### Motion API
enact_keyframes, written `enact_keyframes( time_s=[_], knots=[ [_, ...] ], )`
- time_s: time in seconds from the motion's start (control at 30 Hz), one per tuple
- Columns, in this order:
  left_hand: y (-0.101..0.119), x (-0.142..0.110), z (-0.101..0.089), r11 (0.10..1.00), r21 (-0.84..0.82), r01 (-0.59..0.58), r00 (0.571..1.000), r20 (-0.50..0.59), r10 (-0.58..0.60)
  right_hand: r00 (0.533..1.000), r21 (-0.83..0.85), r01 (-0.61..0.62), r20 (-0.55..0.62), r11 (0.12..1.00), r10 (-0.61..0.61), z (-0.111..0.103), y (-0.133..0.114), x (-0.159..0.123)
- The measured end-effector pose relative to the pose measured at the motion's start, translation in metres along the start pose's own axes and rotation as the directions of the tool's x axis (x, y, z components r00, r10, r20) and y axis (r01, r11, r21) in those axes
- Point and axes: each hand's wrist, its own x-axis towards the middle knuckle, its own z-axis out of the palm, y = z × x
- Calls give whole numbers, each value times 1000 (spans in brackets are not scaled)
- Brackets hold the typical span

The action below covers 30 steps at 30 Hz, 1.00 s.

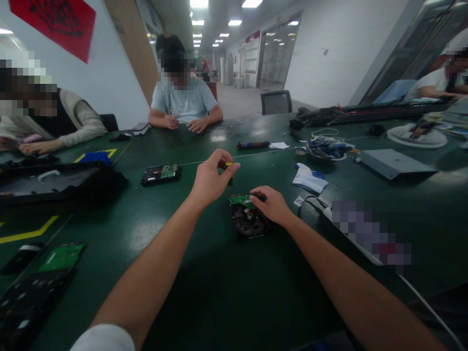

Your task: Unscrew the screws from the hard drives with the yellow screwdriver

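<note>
A hard drive (250, 222) lies on the dark green tabletop in front of me, its green circuit board (239, 199) at the far end. My right hand (271, 204) grips the drive's far right corner with bent fingers, which hide that part. Above and just left of the drive, my left hand (214, 178) is closed in a pinch. Between its thumb and fingers is what looks like a small screwdriver (229, 164) with a yellow top; a dark end shows below, and most of it is hidden.
Another hard drive (161, 174) lies to the left, with a black casing (54, 183) beyond it. On the right are a white glove (310, 179), a power strip (356, 236), a grey metal box (397, 164) and a bowl of gloves (327, 148). A person (185, 100) sits opposite.
</note>
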Motion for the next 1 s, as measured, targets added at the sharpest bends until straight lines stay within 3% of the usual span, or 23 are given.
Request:
enact_keyframes(
  time_s=[0.1,0.17,0.27,0.33,0.53,0.67,0.77,0.9,1.0],
  knots=[
    [0,0,-2,996,-79,37,999,30,-34,1000,-5,-5,1,1000,5,0,0,0],
    [2,0,-2,975,-183,126,989,102,-108,1000,-12,-7,1,1000,7,1,0,0],
    [6,0,-2,900,-333,281,947,249,-203,1000,-17,-2,-2,1000,2,0,-1,0],
    [8,-1,-2,869,-375,324,930,296,-219,1000,-17,5,-1,1000,-5,0,-1,0],
    [8,-1,-3,944,-251,216,968,180,-174,1000,-9,-1,0,1000,1,0,-1,1],
    [7,-1,-3,935,-286,208,965,218,-148,1000,-2,11,-5,1000,-11,1,0,1],
    [9,-1,-2,876,-381,295,936,299,-185,1000,-1,19,-9,1000,-19,1,1,1],
    [13,-2,-2,727,-506,464,873,401,-278,1000,7,21,-4,1000,-21,1,2,1],
    [14,-2,-2,652,-551,521,847,426,-317,1000,8,17,0,1000,-17,1,2,1]
  ],
)
